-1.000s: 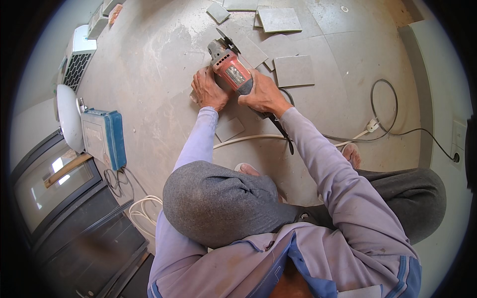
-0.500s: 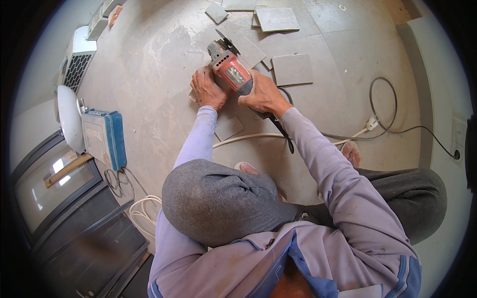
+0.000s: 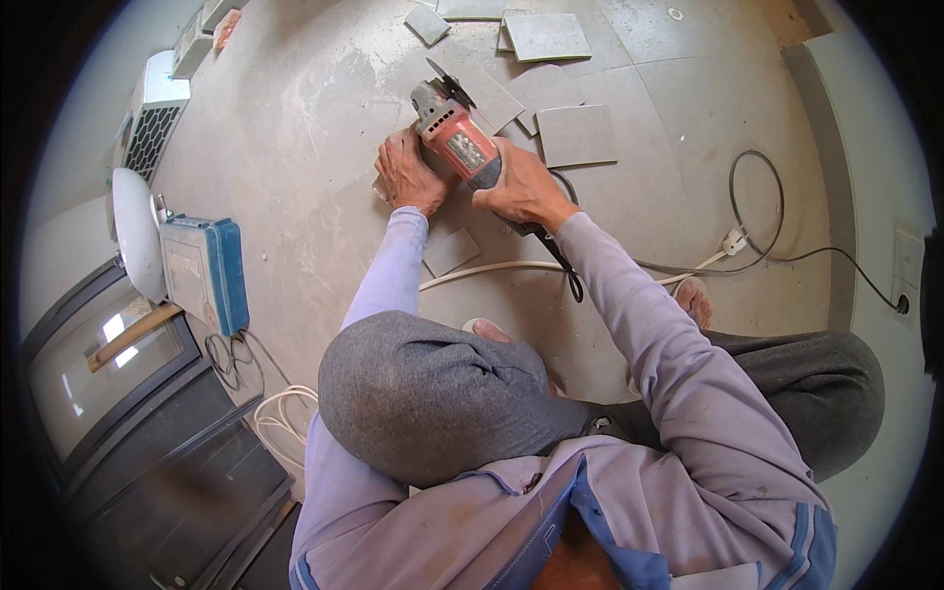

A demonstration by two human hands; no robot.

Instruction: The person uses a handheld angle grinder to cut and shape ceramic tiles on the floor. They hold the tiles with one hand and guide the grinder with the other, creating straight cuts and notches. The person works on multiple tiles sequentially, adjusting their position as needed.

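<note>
A red and grey angle grinder (image 3: pixel 454 138) lies over the grey floor, its disc (image 3: pixel 450 85) pointing away from me. My right hand (image 3: pixel 521 187) grips the grinder's rear body. My left hand (image 3: pixel 408 175) presses flat on a grey tile (image 3: pixel 385 187) just left of the tool, mostly hiding it. The grinder's black cord (image 3: pixel 562 265) trails back under my right forearm. My grey-clad knee hides the floor near me.
Several loose grey tiles (image 3: pixel 575 133) lie ahead and to the right. A small tile piece (image 3: pixel 450 251) sits under my left forearm. A blue case (image 3: pixel 208 270) and white fan (image 3: pixel 133 231) stand left. A white extension lead (image 3: pixel 730 241) and black cable run right to a wall socket (image 3: pixel 900 300).
Nothing has visibly moved; both hands and the grinder stay at the same spot on the tile.
</note>
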